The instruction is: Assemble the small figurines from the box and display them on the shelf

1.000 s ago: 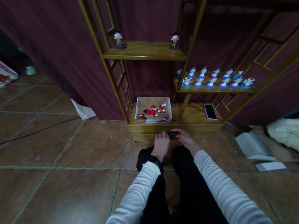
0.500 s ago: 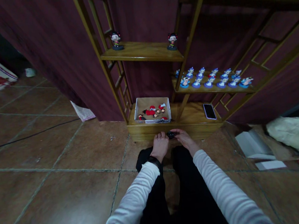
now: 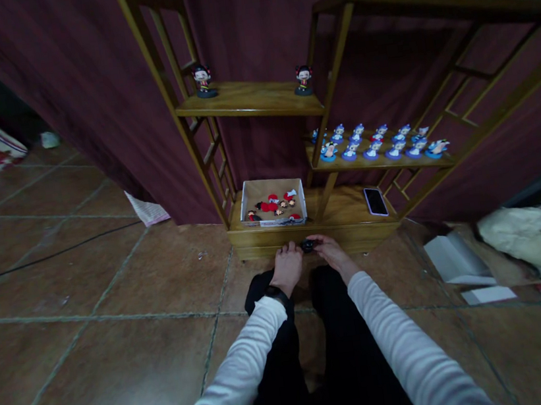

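Observation:
Between my two hands is a small black piece (image 3: pixel 307 246), with a rounded outline; it is too small and dark to tell its kind. My right hand (image 3: pixel 331 251) pinches it from the right with thumb and fingers. Curled fingers of my left hand (image 3: pixel 289 265) close on its left side, and the fingertips are partly hidden. Both hands are above my knees, just in front of the low shelf. Beyond them, a shallow cardboard box (image 3: pixel 247 202) holds several loose red, black and skin-toned figurine parts (image 3: pixel 268 207).
The wooden shelf unit (image 3: pixel 252 101) carries two dark-haired figurines (image 3: pixel 304 80) on its middle board. Several blue-and-white figurines (image 3: pixel 373 149) line the right board. A phone (image 3: pixel 375 202) lies at lower right. White boxes (image 3: pixel 457 259) and a cloth bundle (image 3: pixel 525 241) rest on the floor.
The view has shifted slightly, so the shelf appears a little further left. My hands keep nearly the same place and grip on the black piece, which looks slightly turned.

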Motion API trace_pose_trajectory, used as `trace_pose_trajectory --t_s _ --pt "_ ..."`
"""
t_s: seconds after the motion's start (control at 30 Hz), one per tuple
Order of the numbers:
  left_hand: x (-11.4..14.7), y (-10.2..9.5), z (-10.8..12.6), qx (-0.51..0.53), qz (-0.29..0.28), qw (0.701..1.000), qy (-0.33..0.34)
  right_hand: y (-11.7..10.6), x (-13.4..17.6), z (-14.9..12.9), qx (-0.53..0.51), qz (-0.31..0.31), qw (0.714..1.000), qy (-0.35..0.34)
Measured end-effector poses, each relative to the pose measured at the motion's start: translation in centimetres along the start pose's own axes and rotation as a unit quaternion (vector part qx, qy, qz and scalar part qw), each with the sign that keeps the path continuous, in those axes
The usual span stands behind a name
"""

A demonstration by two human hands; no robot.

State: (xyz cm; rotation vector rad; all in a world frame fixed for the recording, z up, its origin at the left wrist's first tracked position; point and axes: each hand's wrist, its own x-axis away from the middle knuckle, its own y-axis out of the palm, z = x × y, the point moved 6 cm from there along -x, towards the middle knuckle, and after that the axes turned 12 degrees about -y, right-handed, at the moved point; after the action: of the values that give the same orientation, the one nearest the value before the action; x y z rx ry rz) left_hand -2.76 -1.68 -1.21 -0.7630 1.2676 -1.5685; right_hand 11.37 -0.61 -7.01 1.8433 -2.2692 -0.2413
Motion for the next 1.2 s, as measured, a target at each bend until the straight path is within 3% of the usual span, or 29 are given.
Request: trace_pose_trajectory --t_s 0.1,0.17,0.3,0.4,0.6,0.77,0.87,1.2 --pt "-1.1 0.5 -1.4 0.12 -0.03 0.991 -0.058 0.1 0.1 -0.2 -0.009 0.007 1.0 0.008" --pt "-1.9 1.1 -2.4 0.23 -0.056 0.966 -0.104 0.3 0.2 -0.3 -0.018 0.007 1.0 0.009" --pt "-3.0 2.6 -3.3 0.477 -0.127 0.854 -0.165 0.6 0.1 -0.2 -0.024 0.017 0.999 0.012" --pt "-3.1 3.6 -3.4 0.576 -0.161 0.776 -0.201 1.0 0.0 0.0 -0.027 0.007 1.0 0.012" --pt "-2.8 4.3 -3.7 0.644 -0.18 0.699 -0.254 1.7 0.0 0.3 -0.041 -0.013 0.999 0.009" --pt "-2.8 4.5 -4.0 0.662 -0.194 0.667 -0.282 2.1 0.1 0.1 -0.049 -0.035 0.998 0.013" --pt "-2.8 4.5 -4.1 0.666 -0.189 0.663 -0.286 2.2 0.3 0.1 -0.047 -0.039 0.998 0.017" --pt "-2.7 4.0 -4.0 0.631 -0.162 0.708 -0.272 2.4 0.4 0.2 -0.028 -0.025 0.999 0.006"
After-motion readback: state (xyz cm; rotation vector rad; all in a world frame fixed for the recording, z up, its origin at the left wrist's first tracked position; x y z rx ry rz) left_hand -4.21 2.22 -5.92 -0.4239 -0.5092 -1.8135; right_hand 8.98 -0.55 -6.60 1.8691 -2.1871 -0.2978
